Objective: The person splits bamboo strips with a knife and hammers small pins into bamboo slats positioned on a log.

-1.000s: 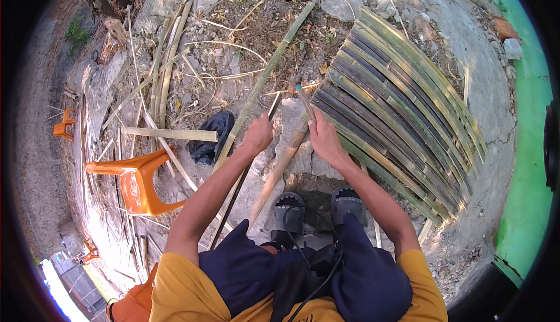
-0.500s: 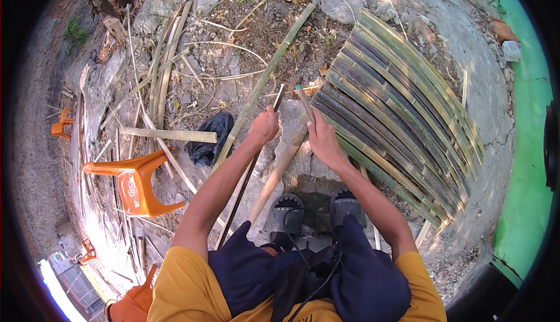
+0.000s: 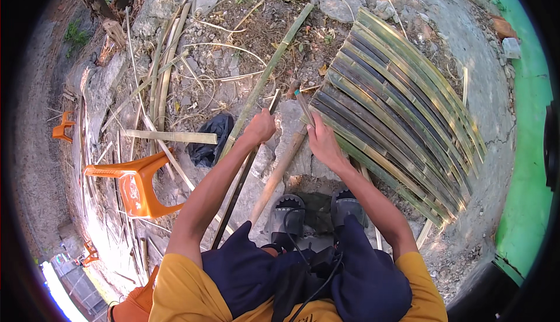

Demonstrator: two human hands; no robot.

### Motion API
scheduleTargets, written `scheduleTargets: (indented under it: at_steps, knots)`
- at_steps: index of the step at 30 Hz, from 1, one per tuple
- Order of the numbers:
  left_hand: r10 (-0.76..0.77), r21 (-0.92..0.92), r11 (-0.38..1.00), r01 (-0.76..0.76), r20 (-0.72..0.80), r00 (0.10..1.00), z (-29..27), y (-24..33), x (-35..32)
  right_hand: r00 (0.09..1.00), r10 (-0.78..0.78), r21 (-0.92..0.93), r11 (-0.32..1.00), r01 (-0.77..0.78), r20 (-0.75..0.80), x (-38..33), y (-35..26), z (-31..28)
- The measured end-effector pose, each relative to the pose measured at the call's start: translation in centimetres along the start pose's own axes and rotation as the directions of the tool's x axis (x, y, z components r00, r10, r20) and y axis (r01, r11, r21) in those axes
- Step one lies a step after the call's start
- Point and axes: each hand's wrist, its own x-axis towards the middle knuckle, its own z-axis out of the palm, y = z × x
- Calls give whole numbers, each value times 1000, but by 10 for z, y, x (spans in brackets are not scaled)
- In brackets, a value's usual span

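Note:
My left hand (image 3: 261,127) is closed round a long dark bamboo strip (image 3: 238,191), whose pale upper end pokes out past my fist. The strip slants down toward my left thigh. In my right hand (image 3: 324,142) is a hammer (image 3: 304,107) with a wooden handle and a turquoise band below its head. The hammer head sits just right of the strip's upper end, apart from it. A thick wooden pole (image 3: 282,173) lies between my forearms. Beside my right hand spreads a slatted bamboo panel (image 3: 402,112) of green and dark strips, its near left edge close to my wrist.
An orange plastic stool (image 3: 137,188) lies tipped at the left. Next to it is a black plastic bag (image 3: 213,138). A green bamboo length (image 3: 268,77) crosses the rubble ahead. Loose strips (image 3: 169,65) are scattered far left. A green wall (image 3: 531,147) borders the right.
The strip and my left hand have come slightly down and left. The hammer head, blurred before, is now sharper and a little lower. My right hand stays nearly in place.

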Motion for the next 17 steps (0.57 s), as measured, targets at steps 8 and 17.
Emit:
scheduleTargets:
  at_steps: [8, 17]
  knots:
    - [-101, -69, 992, 108, 95, 990, -7, 13, -14, 999, 38, 0, 999, -38, 18, 1, -1, -2]
    - [11, 83, 997, -9, -23, 1000, -6, 31, -14, 995, 99, 64, 993, -100, 25, -3, -6, -15]
